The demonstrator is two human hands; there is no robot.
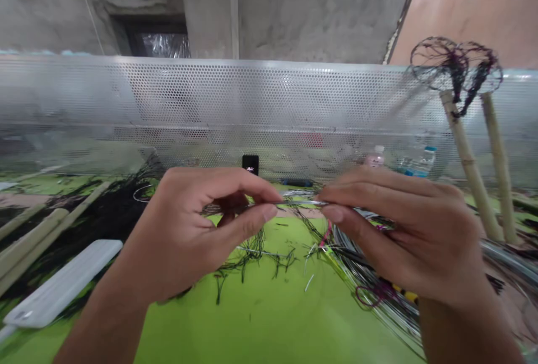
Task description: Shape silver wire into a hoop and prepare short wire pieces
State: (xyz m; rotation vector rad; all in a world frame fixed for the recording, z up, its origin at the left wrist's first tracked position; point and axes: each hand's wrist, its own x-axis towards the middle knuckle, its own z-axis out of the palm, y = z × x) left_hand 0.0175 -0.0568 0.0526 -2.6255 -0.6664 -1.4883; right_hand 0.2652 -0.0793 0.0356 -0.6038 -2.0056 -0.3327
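A thin silvery wire (299, 203) runs almost level between my two hands above the green tabletop. My left hand (197, 224) pinches one end between thumb and fingers. My right hand (407, 224), slightly blurred, closes on the other end with thumb and fingertips. Below and right lies a loose coil of grey wire (397, 319), partly covered by my right hand. Dark cut threads (252, 249) are scattered on the table beneath my left hand.
A perforated metal panel (260, 95) stands across the back, with a phone (250, 163) before it. Bamboo poles with netted hoops (458, 67) and bottles (427, 158) stand right. A white power strip (63, 283), bamboo sticks (33, 235) and black netting (105, 213) lie left.
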